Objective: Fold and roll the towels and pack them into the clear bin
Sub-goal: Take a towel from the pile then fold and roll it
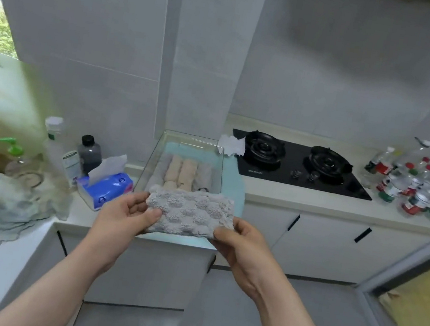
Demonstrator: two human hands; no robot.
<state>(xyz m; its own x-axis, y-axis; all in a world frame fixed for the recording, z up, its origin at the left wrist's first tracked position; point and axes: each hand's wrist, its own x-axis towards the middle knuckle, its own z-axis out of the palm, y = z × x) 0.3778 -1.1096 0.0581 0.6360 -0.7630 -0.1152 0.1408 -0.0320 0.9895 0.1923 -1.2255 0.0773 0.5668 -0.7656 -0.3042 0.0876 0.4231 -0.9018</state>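
In the head view, the left hand [122, 218] and the right hand [242, 249] hold a grey textured towel [192, 212] stretched between them. Each hand pinches one short end, thumb on top and fingers beneath. The towel is off the table [315, 200], in the air over its front edge, just before the near wall of the clear bin [152, 158]. The bin sits on a teal mat [234, 185] and already contains rolled towels: two beige rolls [182, 171] side by side and a grey roll [203, 176] to their right, with more at the left that are hard to make out. The held towel looks folded into a narrow band, so the folding step seems finished and rolling comes next. That likely means turning one end inward and winding it tightly, keeping the edges aligned, then setting the roll into whatever room the bin has left. A crumpled pale cloth [13, 204] lies near the table's left front edge and may be another towel to do.
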